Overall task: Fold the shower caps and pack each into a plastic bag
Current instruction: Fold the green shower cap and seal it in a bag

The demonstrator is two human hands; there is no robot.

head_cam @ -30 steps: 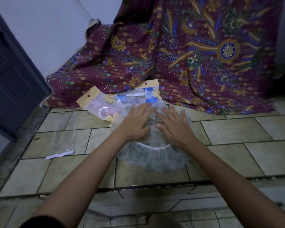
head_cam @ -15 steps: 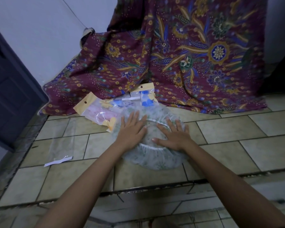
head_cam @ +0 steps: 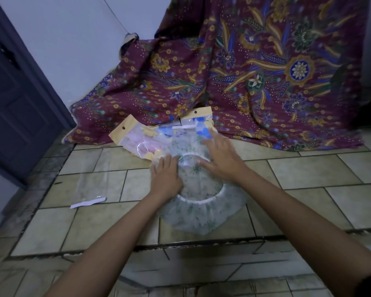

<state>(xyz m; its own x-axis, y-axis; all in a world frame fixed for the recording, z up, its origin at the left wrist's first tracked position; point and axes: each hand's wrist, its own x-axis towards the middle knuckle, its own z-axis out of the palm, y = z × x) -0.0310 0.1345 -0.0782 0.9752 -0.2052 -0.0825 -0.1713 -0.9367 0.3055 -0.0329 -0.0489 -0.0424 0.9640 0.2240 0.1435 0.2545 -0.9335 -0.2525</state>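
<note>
1. Shower cap (head_cam: 201, 217) lies spread on the tiled floor (head_cam: 308, 179), opening up, with its white elastic ring (head_cam: 204, 201) showing. Its far edge touches the pink packed bag (head_cam: 135, 142) and the blue packed bag (head_cam: 199, 123).
2. A second ago I see both hands side by side on the far half of the cap. Now they have parted: the left hand (head_cam: 166, 179) sits on the ring's left side, and the right hand (head_cam: 223, 163) is on the far right, fingertips near the blue bag.
3. Neither hand grips anything. Both lie flat with fingers straight and spread, pressing the thin film down.
4. I read this as smoothing the cap outward. No fold is made yet, so this cap's packing has barely begun.
5. The empty plastic bag (head_cam: 92, 181) waits on the floor well to the left, untouched, with a white strip (head_cam: 88, 203) at its near end.
</note>
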